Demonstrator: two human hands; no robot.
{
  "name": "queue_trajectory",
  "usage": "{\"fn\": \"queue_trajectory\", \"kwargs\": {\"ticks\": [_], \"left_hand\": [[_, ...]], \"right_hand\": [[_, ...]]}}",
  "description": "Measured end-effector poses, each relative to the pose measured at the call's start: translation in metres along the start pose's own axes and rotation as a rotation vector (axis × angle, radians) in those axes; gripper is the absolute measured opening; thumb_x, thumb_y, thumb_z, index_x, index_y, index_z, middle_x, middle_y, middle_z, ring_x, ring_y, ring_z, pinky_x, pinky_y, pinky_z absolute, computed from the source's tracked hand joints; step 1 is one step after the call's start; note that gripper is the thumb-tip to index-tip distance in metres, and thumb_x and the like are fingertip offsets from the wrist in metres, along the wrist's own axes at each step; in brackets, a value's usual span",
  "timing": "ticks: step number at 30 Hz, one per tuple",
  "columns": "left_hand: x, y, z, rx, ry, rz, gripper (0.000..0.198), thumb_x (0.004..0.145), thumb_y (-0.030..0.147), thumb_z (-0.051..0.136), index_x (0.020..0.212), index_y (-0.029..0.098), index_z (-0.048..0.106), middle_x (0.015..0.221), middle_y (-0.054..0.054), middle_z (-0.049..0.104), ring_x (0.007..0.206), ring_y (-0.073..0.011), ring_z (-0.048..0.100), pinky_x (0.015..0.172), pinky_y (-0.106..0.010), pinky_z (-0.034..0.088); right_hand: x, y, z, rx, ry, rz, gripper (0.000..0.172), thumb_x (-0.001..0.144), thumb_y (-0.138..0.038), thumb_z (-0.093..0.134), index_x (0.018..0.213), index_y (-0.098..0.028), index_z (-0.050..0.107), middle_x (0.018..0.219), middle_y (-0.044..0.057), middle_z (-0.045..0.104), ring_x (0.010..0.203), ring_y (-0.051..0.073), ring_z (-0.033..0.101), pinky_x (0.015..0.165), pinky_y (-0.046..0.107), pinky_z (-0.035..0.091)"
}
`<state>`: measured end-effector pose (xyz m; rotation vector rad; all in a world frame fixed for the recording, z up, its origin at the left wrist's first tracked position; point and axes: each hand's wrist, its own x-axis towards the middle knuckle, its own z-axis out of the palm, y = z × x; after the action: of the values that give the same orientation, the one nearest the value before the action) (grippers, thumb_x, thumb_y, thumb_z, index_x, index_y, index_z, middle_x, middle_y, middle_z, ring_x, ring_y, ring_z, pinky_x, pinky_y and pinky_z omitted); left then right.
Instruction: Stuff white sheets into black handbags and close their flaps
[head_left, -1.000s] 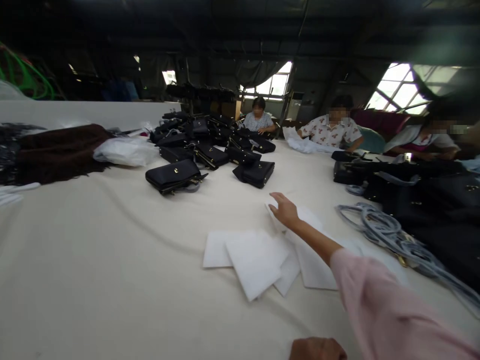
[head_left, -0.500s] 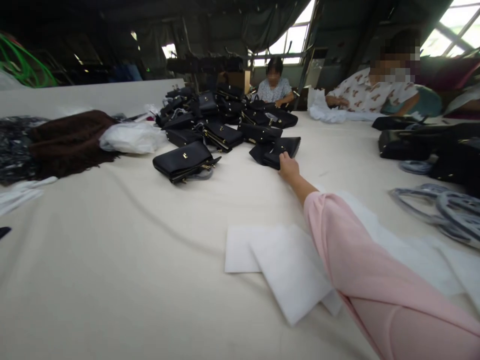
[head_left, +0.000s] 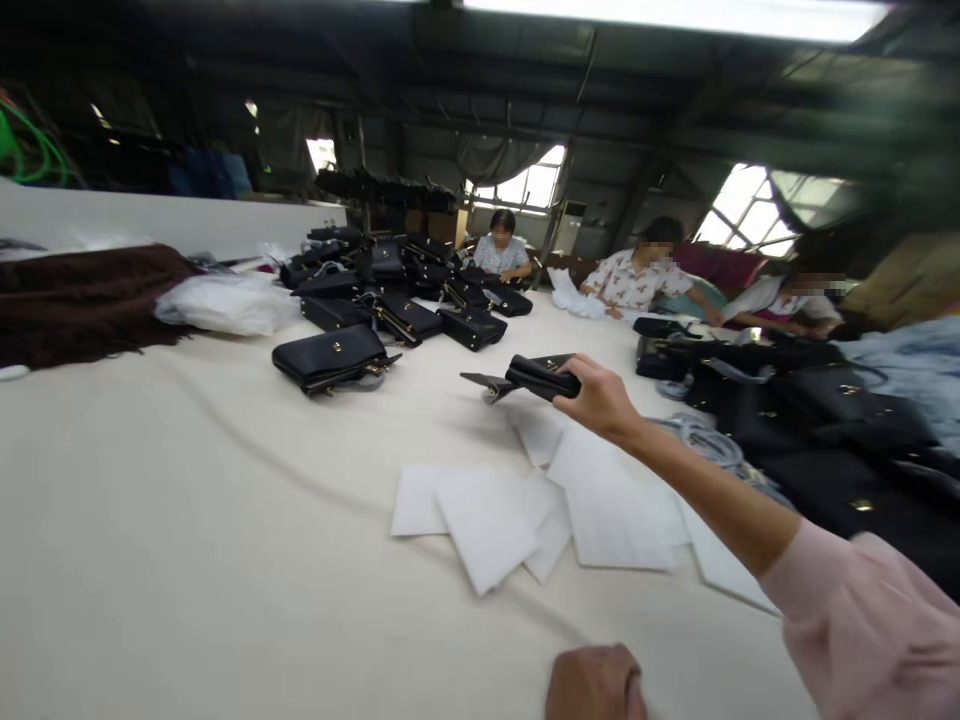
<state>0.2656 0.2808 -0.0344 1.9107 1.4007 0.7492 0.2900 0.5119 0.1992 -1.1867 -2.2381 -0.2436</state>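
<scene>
Bag (head_left: 536, 377) above pale table (head_left: 225, 560), dim workshop (head_left: 420, 95)

Smooth held bag (head_left: 538, 377), perhaps leather, matt sheets (head_left: 487, 525)

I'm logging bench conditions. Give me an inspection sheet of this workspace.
Surface: pale table, creased.
Job's things: bag held above the table; white sheets overlapping nearer; more bags heaped behind.
Clutter: brown cloth and plastic left; grey straps right.
Hands: right hand grips the bag; left hand at the bottom edge, cut off, grip unclear.
Cables: green loops far left; cable or hose, unclear.
Surroundings: three co-workers across the table; windows behind.
</scene>
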Motion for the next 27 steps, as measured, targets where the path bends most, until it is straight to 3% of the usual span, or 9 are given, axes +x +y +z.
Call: {"fn": "queue_trajectory", "kwargs": {"ticks": [4,8,11,13,15,17,19,24,27], "left_hand": [[-0.014,0.014,-0.035,-0.147,0.057,0.058,0.024,0.086,0.031,0.049,0.103,0.024,0.064,0.072,-0.001,0.069,0.065,-0.0181,0.062,0.068,-0.033,0.048],[-0.042,0.044,-0.054,-0.452,0.124,0.070,0.059,0.072,0.045,0.070,0.124,0.022,0.053,0.092,-0.004,0.067,0.080,-0.0182,0.061,0.079,-0.035,0.050],[-0.081,0.081,-0.063,-1.049,0.148,0.110,0.092,0.061,0.068,0.072,0.136,0.024,0.041,0.123,-0.013,0.060,0.112,-0.0268,0.057,0.093,-0.042,0.048],[-0.108,0.105,-0.068,-1.388,0.158,0.008,0.079,0.074,0.074,0.054,0.133,0.022,0.046,0.131,-0.015,0.056,0.117,-0.0280,0.055,0.093,-0.042,0.048],[-0.130,0.118,-0.067,-1.497,0.204,-0.240,0.062,0.082,0.067,0.049,0.119,0.017,0.058,0.122,-0.014,0.063,0.107,-0.0256,0.061,0.086,-0.037,0.051],[-0.146,0.118,-0.061,-1.405,0.294,-0.449,0.046,0.081,0.054,0.059,0.099,0.012,0.065,0.099,-0.012,0.070,0.087,-0.0216,0.065,0.076,-0.032,0.052],[-0.158,0.108,-0.054,-1.268,0.370,-0.513,0.034,0.078,0.043,0.063,0.087,0.010,0.065,0.083,-0.008,0.071,0.075,-0.0185,0.064,0.070,-0.029,0.050],[-0.175,0.092,-0.065,-0.968,0.396,-0.398,0.035,0.075,0.043,0.066,0.084,0.009,0.066,0.073,-0.004,0.068,0.070,-0.0176,0.061,0.067,-0.028,0.048],[-0.178,0.105,-0.090,-0.633,0.353,-0.242,0.039,0.080,0.049,0.061,0.082,0.011,0.066,0.072,-0.003,0.068,0.070,-0.0189,0.060,0.065,-0.028,0.047]], "right_hand": [[-0.103,-0.033,-0.107,0.063,0.097,-0.053,0.035,0.071,-0.017,0.061,0.105,-0.020,0.062,0.105,0.006,0.064,0.091,0.022,0.063,0.080,0.031,0.050],[-0.220,-0.067,-0.162,0.109,0.198,-0.013,0.036,0.076,-0.015,0.059,0.112,-0.023,0.059,0.110,0.009,0.065,0.103,0.025,0.063,0.090,0.039,0.053],[-0.300,-0.093,-0.167,0.126,0.237,0.076,0.038,0.078,-0.014,0.059,0.114,-0.025,0.059,0.108,0.011,0.066,0.103,0.027,0.064,0.089,0.044,0.055],[-0.348,-0.117,-0.157,0.159,0.266,0.102,0.042,0.078,-0.010,0.059,0.116,-0.025,0.058,0.107,0.011,0.067,0.103,0.027,0.065,0.087,0.044,0.057],[-0.390,-0.145,-0.142,0.201,0.286,0.150,0.046,0.077,-0.007,0.059,0.119,-0.026,0.057,0.107,0.010,0.068,0.103,0.026,0.065,0.085,0.044,0.058],[-0.428,-0.176,-0.126,0.248,0.306,0.230,0.047,0.078,-0.006,0.059,0.120,-0.027,0.056,0.108,0.010,0.068,0.102,0.026,0.066,0.084,0.044,0.059],[-0.458,-0.202,-0.117,0.312,0.300,0.315,0.045,0.080,-0.007,0.057,0.120,-0.027,0.057,0.111,0.010,0.067,0.104,0.026,0.066,0.085,0.044,0.059],[-0.498,-0.223,-0.133,0.531,0.087,0.289,0.047,0.085,-0.007,0.048,0.127,-0.026,0.057,0.131,0.009,0.059,0.114,0.024,0.062,0.089,0.034,0.058],[-0.498,-0.212,-0.161,0.498,0.178,0.324,0.048,0.087,-0.006,0.047,0.128,-0.029,0.057,0.125,0.006,0.063,0.112,0.022,0.063,0.092,0.035,0.057]]}}
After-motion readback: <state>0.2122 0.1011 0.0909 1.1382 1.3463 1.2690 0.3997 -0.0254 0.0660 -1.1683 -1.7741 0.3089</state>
